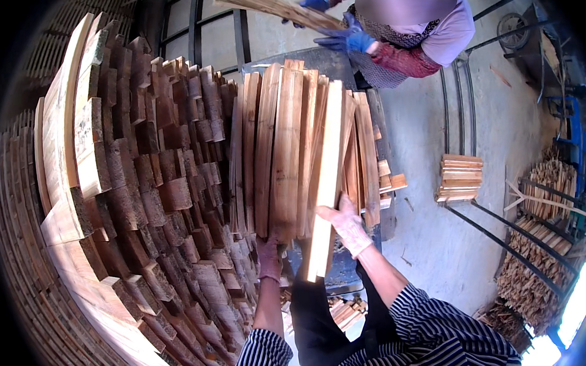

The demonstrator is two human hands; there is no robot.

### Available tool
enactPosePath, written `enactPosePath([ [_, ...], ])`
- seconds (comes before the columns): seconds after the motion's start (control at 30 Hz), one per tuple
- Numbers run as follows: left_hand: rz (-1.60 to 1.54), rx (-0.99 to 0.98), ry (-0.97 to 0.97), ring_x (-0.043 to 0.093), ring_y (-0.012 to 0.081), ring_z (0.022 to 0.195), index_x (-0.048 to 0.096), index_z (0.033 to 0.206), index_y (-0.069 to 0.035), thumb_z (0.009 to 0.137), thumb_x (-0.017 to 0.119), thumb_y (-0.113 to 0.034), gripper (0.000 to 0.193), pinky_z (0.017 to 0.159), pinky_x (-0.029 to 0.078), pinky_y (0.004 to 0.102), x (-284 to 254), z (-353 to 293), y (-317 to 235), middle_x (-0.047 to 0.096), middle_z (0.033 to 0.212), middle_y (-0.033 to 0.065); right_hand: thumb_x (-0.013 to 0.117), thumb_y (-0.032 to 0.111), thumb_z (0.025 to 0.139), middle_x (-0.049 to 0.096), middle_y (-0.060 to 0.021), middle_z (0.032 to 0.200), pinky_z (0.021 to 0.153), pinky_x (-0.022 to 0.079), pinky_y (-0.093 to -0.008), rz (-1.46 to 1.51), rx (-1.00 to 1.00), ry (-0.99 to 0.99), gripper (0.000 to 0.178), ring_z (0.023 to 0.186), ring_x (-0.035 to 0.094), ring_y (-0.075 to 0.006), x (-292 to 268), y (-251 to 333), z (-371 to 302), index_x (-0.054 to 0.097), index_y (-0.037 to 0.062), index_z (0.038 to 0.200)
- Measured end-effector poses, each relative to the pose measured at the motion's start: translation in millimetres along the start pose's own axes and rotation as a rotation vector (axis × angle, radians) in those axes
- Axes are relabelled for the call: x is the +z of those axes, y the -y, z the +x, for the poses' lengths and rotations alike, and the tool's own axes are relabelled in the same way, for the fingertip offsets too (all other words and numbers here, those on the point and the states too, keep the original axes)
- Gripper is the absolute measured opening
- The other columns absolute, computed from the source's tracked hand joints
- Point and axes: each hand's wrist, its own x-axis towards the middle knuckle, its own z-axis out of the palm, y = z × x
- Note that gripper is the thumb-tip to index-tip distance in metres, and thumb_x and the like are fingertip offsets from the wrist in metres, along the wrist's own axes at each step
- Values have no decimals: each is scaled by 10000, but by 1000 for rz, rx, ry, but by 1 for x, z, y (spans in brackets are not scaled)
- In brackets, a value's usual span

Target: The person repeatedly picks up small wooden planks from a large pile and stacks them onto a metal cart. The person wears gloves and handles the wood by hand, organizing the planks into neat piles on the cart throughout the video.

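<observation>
My right hand, in a pale glove, grips a light-coloured wood strip, its thumb across the strip's top and its fingers along the right side. That strip lies lengthwise over a bundle of brown wood strips, its near end jutting past the others toward me. At the bundle's near left end is my gloved left hand, touching the strip ends. Its fingers are mostly hidden in shadow and behind the wood, so its grip does not show.
A tall stack of boards rises close on my left. Across the bundle, a co-worker in blue gloves holds long wood strips. On the right, a small strip bundle lies by metal rails, with larger wood piles beyond.
</observation>
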Motion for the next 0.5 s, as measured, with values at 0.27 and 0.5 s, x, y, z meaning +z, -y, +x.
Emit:
enactPosePath([
  [0.27, 686, 128, -441, 563, 313, 1337, 379, 1548, 76, 886, 842, -419, 948, 1113, 444, 374, 102, -116, -66, 543, 1501, 259, 853, 283, 848, 428, -329, 1541, 1193, 429, -443, -306, 10, -97, 1147, 1401, 498, -384, 52, 73, 44, 88, -105, 1610],
  [0.5, -38, -92, 277, 677, 228, 973, 601, 1231, -8, 981, 726, -400, 481, 908, 595, 370, 125, -123, -118, 686, 1051, 120, 923, 278, 792, 619, -152, 1403, 1099, 499, -414, 24, -6, 354, 924, 1285, 591, -250, -44, 55, 44, 434, 18, 1532],
])
